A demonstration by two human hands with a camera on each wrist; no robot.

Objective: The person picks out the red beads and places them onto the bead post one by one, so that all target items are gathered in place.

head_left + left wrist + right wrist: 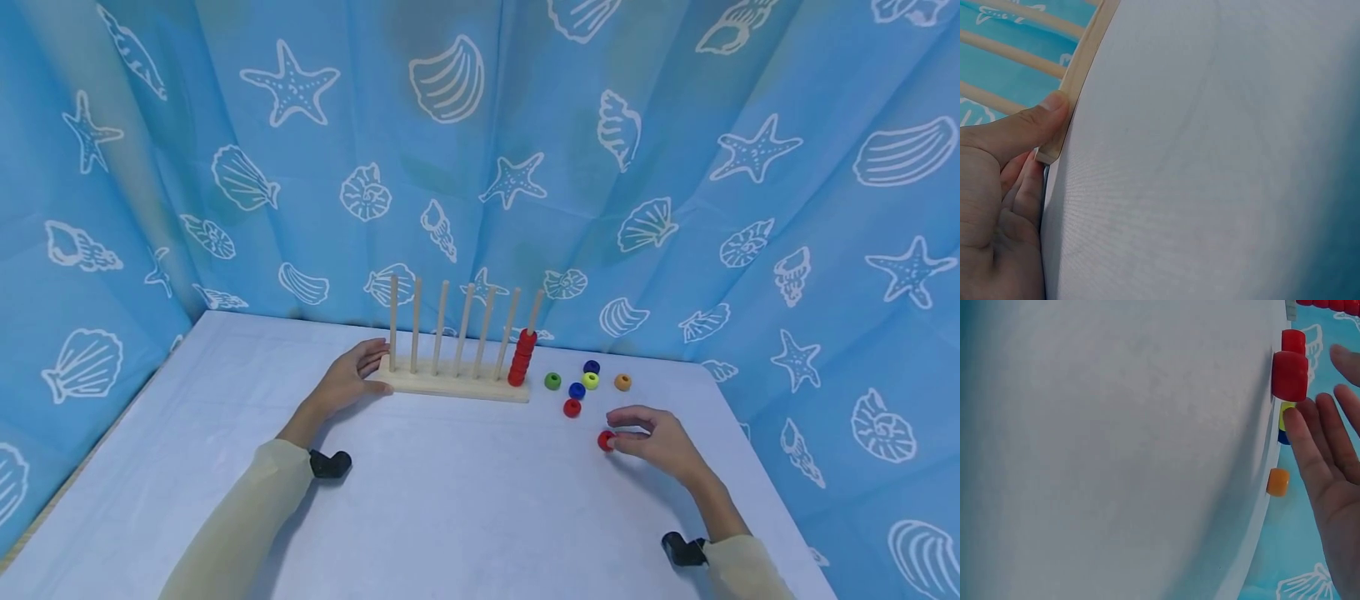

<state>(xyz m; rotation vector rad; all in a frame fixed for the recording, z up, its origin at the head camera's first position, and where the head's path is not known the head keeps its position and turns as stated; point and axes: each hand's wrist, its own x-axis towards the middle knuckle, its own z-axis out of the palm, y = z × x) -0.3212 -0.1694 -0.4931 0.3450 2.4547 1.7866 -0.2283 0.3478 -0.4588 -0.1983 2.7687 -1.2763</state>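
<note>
A wooden peg rack (450, 385) with several upright rods stands toward the back of the table. Red beads (522, 358) are stacked on its rightmost rod. My left hand (348, 379) grips the left end of the base; in the left wrist view the thumb (1054, 103) lies on the wood, with the other fingers behind the end. On the right, my right hand (656, 437) is beside a loose red bead (606, 441) on the table. In the right wrist view its thumb and fingers are spread apart near that bead (1290, 376), not closed round it.
Between rack and right hand lie another red bead (572, 408), blue beads (577, 391) (592, 367), a green bead (552, 381), a yellow bead (590, 381) and an orange bead (623, 382). A blue shell-print curtain (450, 167) hangs behind the white-covered table (465, 500).
</note>
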